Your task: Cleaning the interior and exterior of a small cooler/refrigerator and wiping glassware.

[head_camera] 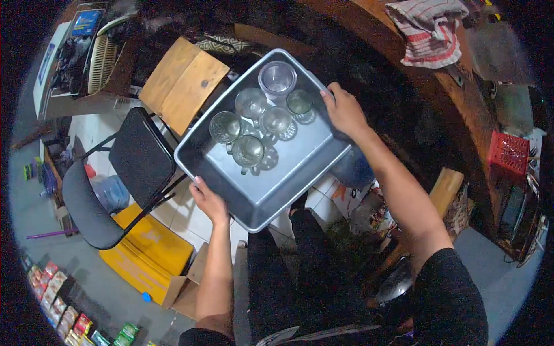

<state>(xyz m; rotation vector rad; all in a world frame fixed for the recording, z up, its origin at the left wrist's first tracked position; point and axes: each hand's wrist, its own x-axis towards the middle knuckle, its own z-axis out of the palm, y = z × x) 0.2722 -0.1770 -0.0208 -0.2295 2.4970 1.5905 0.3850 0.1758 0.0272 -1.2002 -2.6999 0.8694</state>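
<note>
A grey rectangular plastic basin (298, 160) is held up in front of my body, tilted across the view. My left hand (210, 202) grips its rim at the near left side, thumb over the edge. On the opposite side, my right hand (346, 110) clasps the far right rim. Several drinking vessels stand at the basin's far left end. Among them are a glass mug (247, 151) with a handle, another clear glass (225, 127), a small greenish glass (299, 102) and a wide clear cup (277, 78). The fingers under the rim are mostly hidden.
To the left stand a black folding chair (140, 158) and a wooden-topped stool (184, 84). A yellow container (151, 242) and an open cardboard box (184, 294) sit below them. Along the right runs a wooden counter (471, 112) with a striped cloth (428, 34) and a red plastic basket (509, 153).
</note>
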